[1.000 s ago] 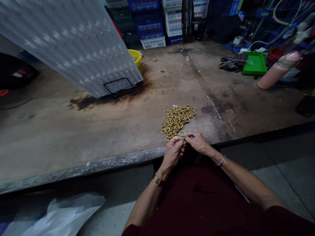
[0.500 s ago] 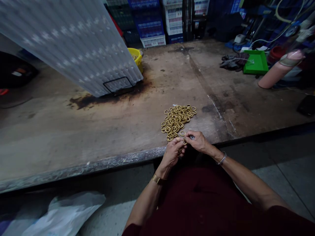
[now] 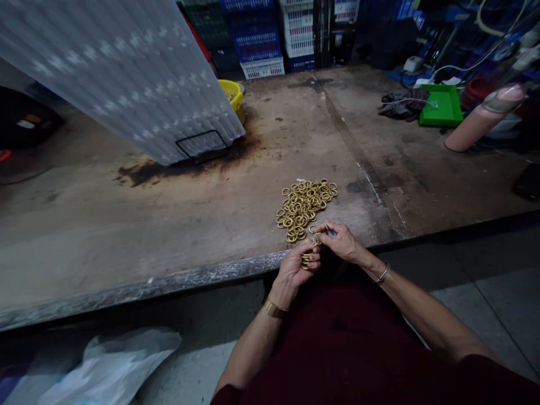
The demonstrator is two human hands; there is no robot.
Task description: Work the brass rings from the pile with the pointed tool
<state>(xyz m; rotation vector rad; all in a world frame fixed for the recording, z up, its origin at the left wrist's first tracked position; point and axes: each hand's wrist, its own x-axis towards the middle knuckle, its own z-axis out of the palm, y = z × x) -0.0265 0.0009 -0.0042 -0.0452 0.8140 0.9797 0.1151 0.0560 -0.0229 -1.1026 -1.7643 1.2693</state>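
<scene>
A heap of brass-coloured metal rings (image 3: pixel 306 202) lies near the front edge of the wooden table (image 3: pixel 202 225). Just in front of it, my left hand (image 3: pixel 297 264) is closed around several rings (image 3: pixel 305 259), which show between its fingers. My right hand (image 3: pixel 340 242) pinches a single ring (image 3: pixel 317 238) at the left hand's fingertips. A small dark object, too small to name, shows at the right hand's fingers. One loose ring (image 3: pixel 312 229) lies on the table just beyond the fingertips.
A tall rack of translucent ribbed sheets (image 3: pixel 169 84) stands at the back left, with a yellow basket (image 3: pixel 237 104) behind it. To the right are dark gloves (image 3: pixel 400 107), a green tray (image 3: pixel 441 107) and a pink bottle (image 3: pixel 472 126). Stacked crates (image 3: pixel 257 34) line the back.
My left hand has turned and loosened a little, so more of the rings in it show. A ring now stands out between both hands' fingertips. The heap looks the same.
</scene>
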